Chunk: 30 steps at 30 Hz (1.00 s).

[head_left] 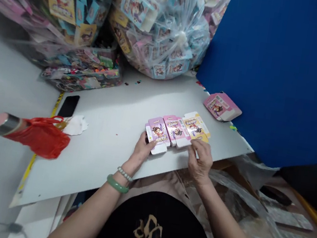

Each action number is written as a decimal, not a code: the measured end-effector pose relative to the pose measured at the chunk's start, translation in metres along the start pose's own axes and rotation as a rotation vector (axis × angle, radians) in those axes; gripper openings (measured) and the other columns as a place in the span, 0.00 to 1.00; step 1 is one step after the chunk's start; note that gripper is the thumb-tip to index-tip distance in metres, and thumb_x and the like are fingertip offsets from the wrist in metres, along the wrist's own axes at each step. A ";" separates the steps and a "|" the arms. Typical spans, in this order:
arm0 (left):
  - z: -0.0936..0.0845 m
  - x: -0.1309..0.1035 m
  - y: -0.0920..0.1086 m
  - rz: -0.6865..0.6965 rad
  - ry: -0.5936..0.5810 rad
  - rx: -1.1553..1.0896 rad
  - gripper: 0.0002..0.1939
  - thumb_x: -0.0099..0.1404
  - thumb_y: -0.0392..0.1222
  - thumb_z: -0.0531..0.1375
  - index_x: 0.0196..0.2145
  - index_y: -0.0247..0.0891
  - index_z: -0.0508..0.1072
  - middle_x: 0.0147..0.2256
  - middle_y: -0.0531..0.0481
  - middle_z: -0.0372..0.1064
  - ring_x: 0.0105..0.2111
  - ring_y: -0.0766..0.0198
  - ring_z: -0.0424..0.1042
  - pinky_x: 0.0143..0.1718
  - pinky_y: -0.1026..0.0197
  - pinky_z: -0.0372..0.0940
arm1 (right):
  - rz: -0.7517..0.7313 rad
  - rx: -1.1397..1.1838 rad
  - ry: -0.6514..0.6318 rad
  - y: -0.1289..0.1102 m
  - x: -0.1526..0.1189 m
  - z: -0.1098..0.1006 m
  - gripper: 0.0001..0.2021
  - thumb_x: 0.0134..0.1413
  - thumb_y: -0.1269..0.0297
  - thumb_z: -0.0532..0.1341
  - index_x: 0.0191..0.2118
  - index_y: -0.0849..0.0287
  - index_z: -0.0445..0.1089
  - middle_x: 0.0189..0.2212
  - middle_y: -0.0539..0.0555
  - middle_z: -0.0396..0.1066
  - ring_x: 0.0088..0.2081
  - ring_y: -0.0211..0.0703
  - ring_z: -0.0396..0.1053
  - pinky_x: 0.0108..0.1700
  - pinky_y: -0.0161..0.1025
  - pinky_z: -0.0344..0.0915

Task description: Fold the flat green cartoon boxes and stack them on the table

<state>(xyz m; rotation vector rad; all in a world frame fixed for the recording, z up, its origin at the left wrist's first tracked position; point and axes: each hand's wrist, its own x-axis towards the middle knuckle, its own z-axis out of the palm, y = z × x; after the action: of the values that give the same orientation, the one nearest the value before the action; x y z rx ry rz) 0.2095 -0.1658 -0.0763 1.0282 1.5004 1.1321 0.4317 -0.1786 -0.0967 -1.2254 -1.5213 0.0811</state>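
Note:
Three small printed cardboard boxes lie side by side near the front of the white table (92, 161). My left hand (141, 148) is closed on the purple box (158, 131) at the left, thumb on top and fingers at its side. A pink box (175, 129) is in the middle, with its white flap toward me. To the right is a yellow box (195, 127) with its end flaps out. My right hand (200, 160) pinches at the near edge, where the pink flap meets the yellow box; I cannot tell which of the two it grips.
Clear bags of boxes (160, 27) crowd the back. A pink box (222, 106) lies by the blue panel (272, 72). At left are a black phone (69, 105), crumpled white paper (76, 124), a red plastic bag (51, 138) and a pink-topped cylinder (4, 124).

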 end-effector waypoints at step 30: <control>-0.057 -0.096 0.001 -0.171 0.168 0.427 0.15 0.62 0.42 0.58 0.46 0.41 0.62 0.20 0.62 0.61 0.18 0.65 0.64 0.24 0.64 0.57 | -0.338 -0.334 -0.951 -0.100 0.015 0.076 0.18 0.67 0.58 0.52 0.56 0.59 0.67 0.58 0.63 0.66 0.56 0.58 0.62 0.56 0.53 0.57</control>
<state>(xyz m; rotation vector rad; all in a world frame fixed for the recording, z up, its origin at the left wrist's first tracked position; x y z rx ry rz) 0.1716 -0.2680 -0.0503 1.0783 1.9813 0.8095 0.3137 -0.1731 -0.0517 -1.2257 -2.6382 0.2118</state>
